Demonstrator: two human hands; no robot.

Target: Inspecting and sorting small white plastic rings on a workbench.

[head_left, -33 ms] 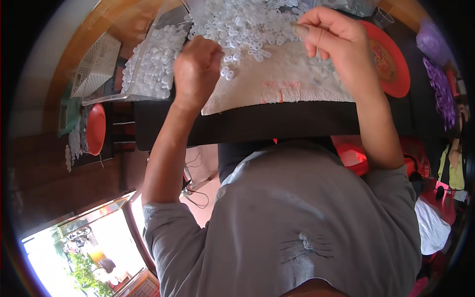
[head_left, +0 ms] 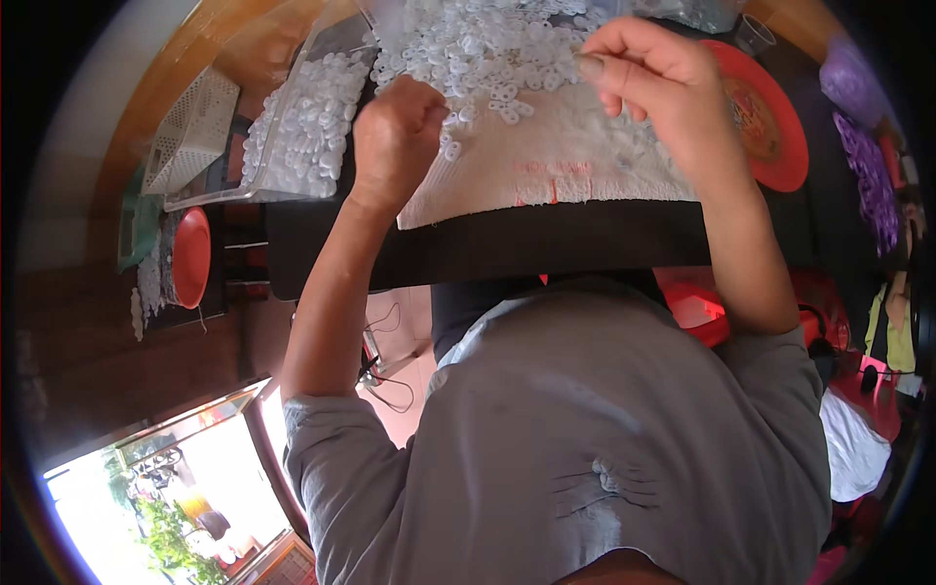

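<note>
My left hand [head_left: 398, 136] is closed, knuckles up, over the left edge of a pale towel [head_left: 546, 146]. Anything inside its fingers is hidden. A few small white oval plastic pieces [head_left: 450, 148] with holes lie right beside it. Above the towel's far right part, my right hand [head_left: 651, 83] pinches thumb against forefinger, the other fingers curled. What the pinch holds, if anything, is too small to make out. A large heap of the same white holed pieces [head_left: 478, 54] spreads between and beyond both hands, with some loose ones on the towel.
Left of my left hand stands a clear tray [head_left: 255, 193] full of white pieces [head_left: 307, 127]. Beyond it is a white perforated basket [head_left: 195, 127], with a red bowl [head_left: 192, 255] lower left. A red round tray [head_left: 780, 146] lies right of my right hand, near a clear cup [head_left: 755, 35].
My left hand has shifted slightly right and toward me, nearer the loose pieces. My right hand has barely moved, its pinch still held.
</note>
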